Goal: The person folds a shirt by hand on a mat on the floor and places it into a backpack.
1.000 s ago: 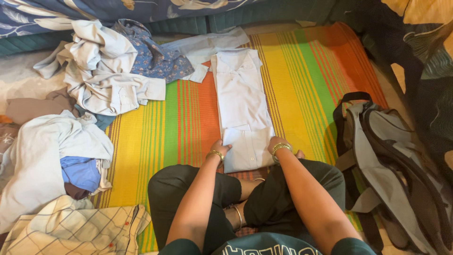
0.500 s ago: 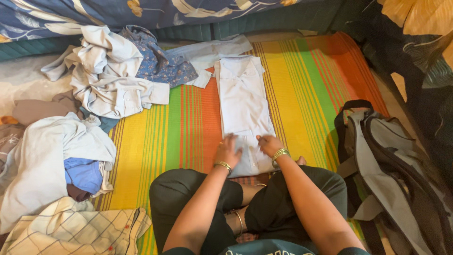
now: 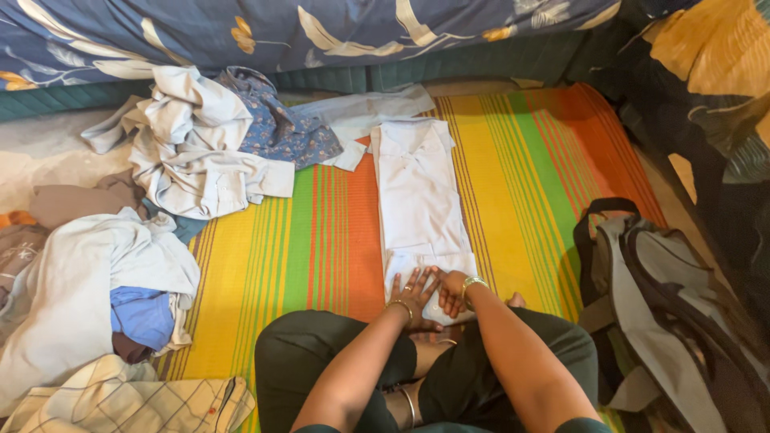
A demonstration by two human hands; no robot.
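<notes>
my left hand (image 3: pixel 414 293) and my right hand (image 3: pixel 451 290) now lie together at the near end of the white shirt (image 3: pixel 420 196), where a second ago they sat apart at its two bottom corners and half a second ago were sliding inward over the cloth. the bottom hem has come up into a short fold, so the near end of the shirt is a thicker band under my palms, and the long narrow strip of it runs away from me up the striped mat (image 3: pixel 513 160) with the collar at the far end. my left fingers (image 3: pixel 411 281) are spread wide and flat, pressing down on the fold, closed around nothing; my right fingers (image 3: pixel 446 298) are curled a little against the edge of the cloth, and i cannot tell whether they pinch it or only rest on it. judging by this, the first fold from the bottom is laid and being pressed, with most of the shirt's length still flat and unfolded ahead of me. the shirt lies in the middle of the mat, touching my crossed legs at its near end. off to my left a heap of pale clothes (image 3: pixel 192 144) with a blue flowered garment (image 3: pixel 281 124) sits near the bed (image 3: pixel 241 32), another pile with a blue piece (image 3: pixel 140 313) lies closer, and a checked shirt (image 3: pixel 128 397) is by my knee. a grey bag (image 3: pixel 666 321) with dark straps rests at my right, just beside the mat.
</notes>
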